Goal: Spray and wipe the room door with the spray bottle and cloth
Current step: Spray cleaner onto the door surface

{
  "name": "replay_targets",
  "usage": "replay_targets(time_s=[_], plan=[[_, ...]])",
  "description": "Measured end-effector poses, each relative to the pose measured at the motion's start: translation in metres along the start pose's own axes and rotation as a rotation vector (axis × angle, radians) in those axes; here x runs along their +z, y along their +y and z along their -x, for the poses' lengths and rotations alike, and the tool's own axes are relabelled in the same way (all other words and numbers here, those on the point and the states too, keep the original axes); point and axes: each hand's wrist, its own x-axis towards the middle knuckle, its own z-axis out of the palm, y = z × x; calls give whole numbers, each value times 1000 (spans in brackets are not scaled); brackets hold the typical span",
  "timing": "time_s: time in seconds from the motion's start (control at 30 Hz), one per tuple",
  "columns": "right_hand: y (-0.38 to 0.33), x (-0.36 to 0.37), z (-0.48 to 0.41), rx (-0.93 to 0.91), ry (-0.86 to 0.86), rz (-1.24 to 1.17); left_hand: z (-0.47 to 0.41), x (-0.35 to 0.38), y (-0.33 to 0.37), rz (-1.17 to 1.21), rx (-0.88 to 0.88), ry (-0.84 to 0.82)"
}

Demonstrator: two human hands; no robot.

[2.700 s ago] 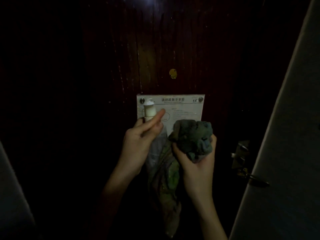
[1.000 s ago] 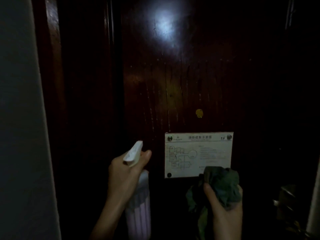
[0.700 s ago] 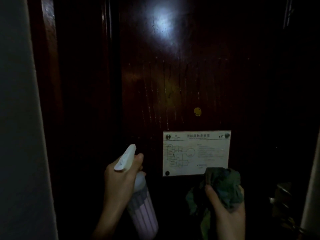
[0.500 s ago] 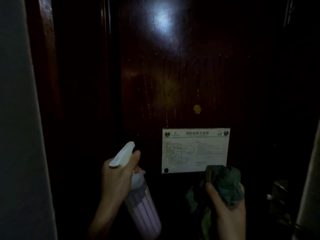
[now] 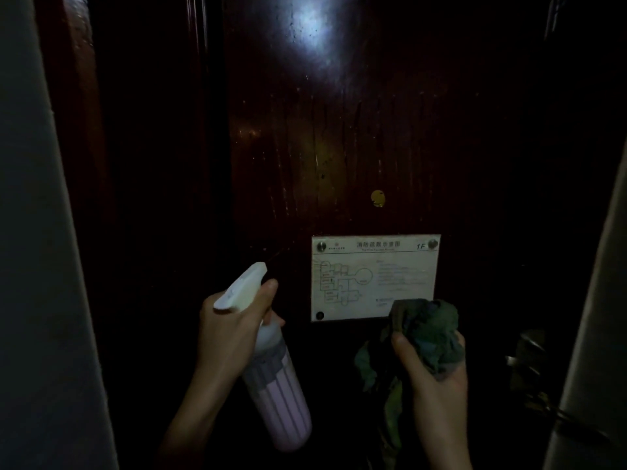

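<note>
The dark glossy wooden door (image 5: 339, 130) fills the view, with wet streaks running down its middle. My left hand (image 5: 230, 330) grips the neck of a pink spray bottle (image 5: 281, 401), whose white nozzle (image 5: 242, 288) points up and right at the door, a finger on the trigger. My right hand (image 5: 431, 371) holds a bunched dark green cloth (image 5: 424, 330) just below the lower right corner of a white evacuation plan sign (image 5: 373, 276). Part of the cloth hangs down beside my wrist.
A small brass peephole (image 5: 377, 198) sits above the sign. A metal door handle and lock (image 5: 529, 374) are at the right, next to a pale wall edge (image 5: 593, 334). Another pale wall (image 5: 34, 266) borders the left, beside the dark door frame (image 5: 78, 164).
The view has swung left and up since the first frame. My left hand has tilted the bottle so its base swings right and its nozzle aims at the door. The cloth hand stays put.
</note>
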Motion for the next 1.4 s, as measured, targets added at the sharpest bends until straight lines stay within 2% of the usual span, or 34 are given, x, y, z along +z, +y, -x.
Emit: replay_targets(time_s=[0.27,0.53,0.67,1.0,1.17,1.3,1.4], plan=[[-8,0,5,-28,-32,20,4,0,4,40,4,-6],[-9,-3,8,-28,-20,30,10,-14,-9,-44,-42,112],[-4,-1,9,-13,-29,31,18,-24,-25,-70,-103,237],[10,9,10,20,-54,68,20,-29,-27,-79,-104,172],[7,14,4,24,-48,128,16,-30,-18,-69,-44,143],[-9,33,-19,17,-81,155,-2,-33,5,62,-20,152],[-39,55,-41,11,-159,72,-22,-33,30,136,-14,148]])
